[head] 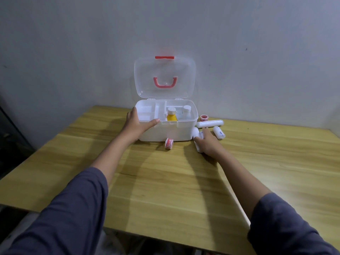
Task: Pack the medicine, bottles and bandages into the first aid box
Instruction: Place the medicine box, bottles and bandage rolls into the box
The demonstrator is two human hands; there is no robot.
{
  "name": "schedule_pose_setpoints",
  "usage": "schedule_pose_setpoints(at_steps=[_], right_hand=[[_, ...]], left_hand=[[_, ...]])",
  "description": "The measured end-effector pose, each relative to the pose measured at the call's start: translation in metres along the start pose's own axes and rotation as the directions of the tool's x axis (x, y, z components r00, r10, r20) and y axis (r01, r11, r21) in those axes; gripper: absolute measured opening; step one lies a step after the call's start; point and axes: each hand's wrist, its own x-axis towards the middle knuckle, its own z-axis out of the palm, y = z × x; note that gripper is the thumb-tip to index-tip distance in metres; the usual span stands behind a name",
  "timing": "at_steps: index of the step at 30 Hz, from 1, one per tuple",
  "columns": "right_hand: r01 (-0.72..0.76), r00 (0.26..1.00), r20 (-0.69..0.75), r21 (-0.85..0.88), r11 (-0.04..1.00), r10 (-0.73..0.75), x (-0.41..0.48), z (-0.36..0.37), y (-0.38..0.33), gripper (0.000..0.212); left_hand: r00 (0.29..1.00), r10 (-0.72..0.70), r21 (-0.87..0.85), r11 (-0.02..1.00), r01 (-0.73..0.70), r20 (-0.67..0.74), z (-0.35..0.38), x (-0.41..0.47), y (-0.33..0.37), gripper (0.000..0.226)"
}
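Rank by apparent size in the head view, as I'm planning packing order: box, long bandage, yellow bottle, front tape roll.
1. box
2. long bandage
3. yellow bottle, though the box wall hides its lower part, so its rank against the front tape roll is unsure
4. front tape roll, nearest the camera

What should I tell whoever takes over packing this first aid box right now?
Left hand rests on the left front corner of the first aid box, whose lid is up.
Right hand grips a bandage roll lying on the table right of the box.
Done: yellow bottle and white bottle stand in the right compartment.
Left: the gripped roll, the long bandage roll, the short bandage roll, the front tape roll and the far tape roll at the box's right.
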Motion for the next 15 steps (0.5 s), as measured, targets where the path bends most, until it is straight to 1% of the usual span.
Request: schedule_pose_setpoints(at_steps=[3, 4, 6, 7, 8, 10, 12, 13, 14, 15], right_hand=[[0.107, 0.994, 0.03, -0.119, 0.987, -0.104, 0.004, 0.008, 0.002, 0.017], [0.14, 0.99, 0.048, -0.17, 0.975, -0.134, 0.005, 0.01, 0.005, 0.018], [0.165, 0.985, 0.083, -0.244, 0.956, -0.149, 0.008, 0.015, 0.008, 0.03], [0.173, 0.984, 0.078, -0.254, 0.952, -0.158, 0.012, 0.019, 0.008, 0.034], [0.187, 0.982, 0.048, -0.263, 0.946, -0.181, 0.013, 0.022, 0.006, 0.033], [0.191, 0.978, -0.025, -0.274, 0.943, -0.205, 0.015, 0.029, 0.001, 0.035], [0.134, 0.987, -0.043, -0.322, 0.937, -0.156, 0.016, 0.034, -0.006, 0.054], [0.101, 0.991, -0.046, -0.361, 0.927, -0.126, 0.017, 0.037, -0.008, 0.059], [0.079, 0.993, -0.048, -0.389, 0.918, -0.106, 0.018, 0.038, -0.01, 0.057], [0.06, 0.995, -0.05, -0.391, 0.918, -0.086, 0.019, 0.039, -0.01, 0.05]], left_hand=[[0.999, -0.026, 0.011, 1.0, 0.026, -0.024, -0.009, 0.007, -0.007, 0.101], [0.999, -0.035, 0.015, 0.999, 0.035, -0.027, -0.011, 0.009, -0.009, 0.101], [0.998, -0.047, 0.019, 0.999, 0.047, -0.037, -0.015, 0.012, -0.013, 0.101], [0.998, -0.053, 0.021, 0.998, 0.054, -0.044, -0.016, 0.015, -0.015, 0.102], [0.997, -0.063, 0.025, 0.998, 0.065, -0.05, -0.018, 0.017, -0.017, 0.103], [0.995, -0.079, 0.028, 0.996, 0.081, -0.064, -0.021, 0.02, -0.02, 0.104], [0.993, -0.093, 0.031, 0.995, 0.095, -0.072, -0.024, 0.023, -0.024, 0.105], [0.992, -0.097, 0.033, 0.994, 0.1, -0.075, -0.026, 0.024, -0.025, 0.105], [0.992, -0.099, 0.035, 0.994, 0.102, -0.076, -0.027, 0.025, -0.026, 0.105], [0.992, -0.101, 0.035, 0.994, 0.104, -0.077, -0.028, 0.026, -0.027, 0.105]])
